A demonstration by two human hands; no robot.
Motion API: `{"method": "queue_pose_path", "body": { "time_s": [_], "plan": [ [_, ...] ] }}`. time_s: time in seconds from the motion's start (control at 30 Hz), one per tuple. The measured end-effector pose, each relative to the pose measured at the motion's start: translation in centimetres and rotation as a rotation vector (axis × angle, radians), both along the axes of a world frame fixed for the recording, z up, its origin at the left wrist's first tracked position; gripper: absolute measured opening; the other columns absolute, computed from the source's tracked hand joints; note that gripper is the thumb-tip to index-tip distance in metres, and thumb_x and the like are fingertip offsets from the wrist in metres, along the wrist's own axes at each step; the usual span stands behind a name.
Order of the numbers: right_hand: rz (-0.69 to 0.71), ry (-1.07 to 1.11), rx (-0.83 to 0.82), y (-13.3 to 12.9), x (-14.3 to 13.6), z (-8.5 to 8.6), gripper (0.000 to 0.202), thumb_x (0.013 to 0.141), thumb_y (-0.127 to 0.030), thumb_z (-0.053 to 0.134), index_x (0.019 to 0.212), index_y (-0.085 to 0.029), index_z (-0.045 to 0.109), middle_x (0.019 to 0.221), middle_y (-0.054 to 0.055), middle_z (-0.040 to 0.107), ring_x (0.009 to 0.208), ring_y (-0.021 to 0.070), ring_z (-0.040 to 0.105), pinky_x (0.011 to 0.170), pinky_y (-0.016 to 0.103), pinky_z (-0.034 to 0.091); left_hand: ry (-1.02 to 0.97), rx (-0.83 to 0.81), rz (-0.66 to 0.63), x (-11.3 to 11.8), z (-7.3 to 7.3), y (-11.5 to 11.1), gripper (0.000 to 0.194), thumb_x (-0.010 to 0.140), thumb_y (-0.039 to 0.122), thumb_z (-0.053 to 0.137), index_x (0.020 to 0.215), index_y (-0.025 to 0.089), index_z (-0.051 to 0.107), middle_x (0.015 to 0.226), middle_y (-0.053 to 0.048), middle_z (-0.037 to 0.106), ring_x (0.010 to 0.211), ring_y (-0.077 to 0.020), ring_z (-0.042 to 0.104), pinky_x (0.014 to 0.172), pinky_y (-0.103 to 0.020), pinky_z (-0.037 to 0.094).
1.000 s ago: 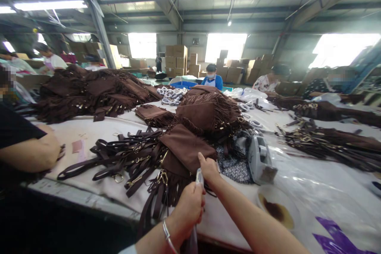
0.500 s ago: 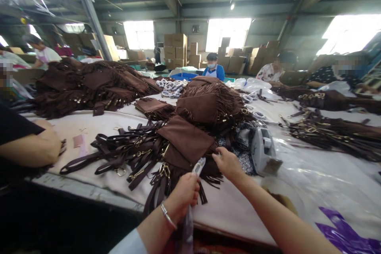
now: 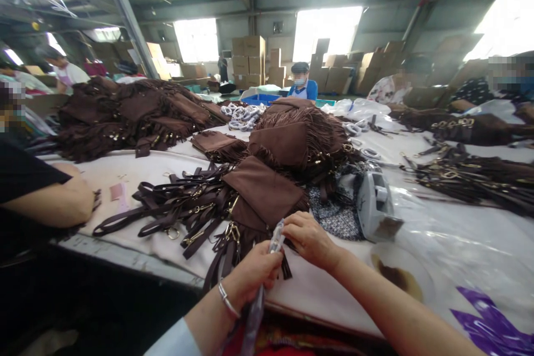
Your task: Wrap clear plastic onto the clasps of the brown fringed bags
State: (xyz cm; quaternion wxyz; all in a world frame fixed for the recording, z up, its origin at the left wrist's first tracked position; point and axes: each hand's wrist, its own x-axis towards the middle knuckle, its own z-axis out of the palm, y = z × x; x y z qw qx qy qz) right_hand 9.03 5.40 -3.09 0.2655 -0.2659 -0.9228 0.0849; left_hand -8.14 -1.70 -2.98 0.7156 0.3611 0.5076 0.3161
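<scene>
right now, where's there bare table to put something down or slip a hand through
Bare cloth shows in front, between the bag fringe and right forearm, and at left between the big bag pile and loose straps. The middle is crowded; right of the white device, plastic sheeting covers much.

- Bag-factory workshop
- Fringed bags [image 3: 277, 143] heaped centre and left
- Cardboard boxes [image 3: 248, 62] stacked upper centre
- Steel column [image 3: 130, 25], upper left
- Masked worker [image 3: 301, 88] beyond bags
</scene>
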Motion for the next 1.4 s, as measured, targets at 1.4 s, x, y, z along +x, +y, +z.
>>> {"method": "queue_pose_path", "body": {
  "time_s": [1.4],
  "plan": [
    [-0.718, 0.429, -0.938, 2.5, -0.9, -0.5, 0.008, 0.08, -0.024, 0.062, 0.078, -0.016, 0.064, 0.083, 0.008, 0.067, 0.078, 0.0179, 0.063, 0.062, 0.024, 0.048, 0.609, 0.386, 0.085, 4.1, -3.2, -0.1, 0.01, 0.087, 0.019, 0.044, 0.079, 0.019, 0.049, 0.073, -0.005, 0.056, 0.063, -0.0154, 0.053, 0.057, -0.027, 0.039]
  ]
}}
